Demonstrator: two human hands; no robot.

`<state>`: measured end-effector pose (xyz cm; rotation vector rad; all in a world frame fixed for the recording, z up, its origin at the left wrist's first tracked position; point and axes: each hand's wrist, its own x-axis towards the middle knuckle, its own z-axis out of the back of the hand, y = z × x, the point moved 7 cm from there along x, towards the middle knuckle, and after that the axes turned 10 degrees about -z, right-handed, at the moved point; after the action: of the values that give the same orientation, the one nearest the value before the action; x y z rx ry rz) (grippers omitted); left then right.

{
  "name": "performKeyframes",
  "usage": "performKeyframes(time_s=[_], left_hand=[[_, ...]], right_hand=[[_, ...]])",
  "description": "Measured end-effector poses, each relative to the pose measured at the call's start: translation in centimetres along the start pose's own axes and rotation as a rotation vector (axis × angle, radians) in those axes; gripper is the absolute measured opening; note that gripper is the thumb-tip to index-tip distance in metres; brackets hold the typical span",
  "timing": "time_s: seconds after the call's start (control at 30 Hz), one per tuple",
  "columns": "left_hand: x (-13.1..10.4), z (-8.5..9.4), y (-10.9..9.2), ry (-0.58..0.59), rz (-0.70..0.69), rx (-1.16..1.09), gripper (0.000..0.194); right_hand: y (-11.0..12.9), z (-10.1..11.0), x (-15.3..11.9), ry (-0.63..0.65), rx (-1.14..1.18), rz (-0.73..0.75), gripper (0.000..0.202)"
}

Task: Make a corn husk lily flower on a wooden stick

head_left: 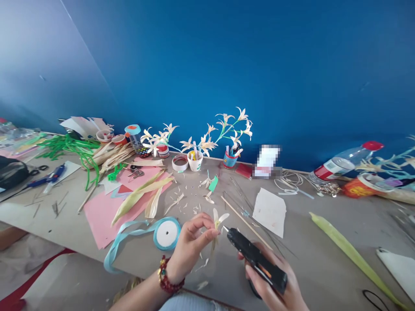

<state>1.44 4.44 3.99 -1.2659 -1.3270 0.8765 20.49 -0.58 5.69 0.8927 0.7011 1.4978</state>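
Between thumb and fingers, my left hand [198, 236] pinches a small pale husk flower [219, 219] with white petals spread at its top. My right hand [275, 276] is wrapped round a black glue gun [256, 259], its metal nozzle pointing up and left, close to the base of the petals. Whether the nozzle touches the flower I cannot tell. Left of my left hand lies a spool of blue ribbon [167, 233] with a loose tail. Husk scraps [209, 198] and a green piece [213, 183] lie beyond the flower.
Cups [195, 162] with finished flowers [207, 144] stand by the blue wall. Pink paper [103, 216] with husks lies left; white paper [269, 211], thin wires and a long green husk [350, 255] lie right. A bottle [337, 167] lies tilted at the back right.
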Motion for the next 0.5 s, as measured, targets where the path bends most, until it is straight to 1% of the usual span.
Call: performKeyframes(time_s=[0.1,0.3,0.4,0.5], left_hand=[[-0.1,0.1,-0.1,-0.017,-0.014,-0.01,0.021],[0.0,-0.1,-0.4,-0.016,-0.017,-0.005,0.023],[0.0,-0.1,-0.4,-0.008,-0.021,-0.001,0.022],[-0.1,0.0,-0.4,-0.006,-0.022,-0.005,0.021]], right_hand=[[0.5,-0.4,0.3,0.078,-0.025,0.081,0.017],[1.4,-0.4,0.2,0.017,-0.113,0.186,0.012],[1.9,-0.5,0.1,-0.01,-0.145,0.269,0.014],[1.9,-0.4,0.1,-0.04,-0.161,0.285,0.018]])
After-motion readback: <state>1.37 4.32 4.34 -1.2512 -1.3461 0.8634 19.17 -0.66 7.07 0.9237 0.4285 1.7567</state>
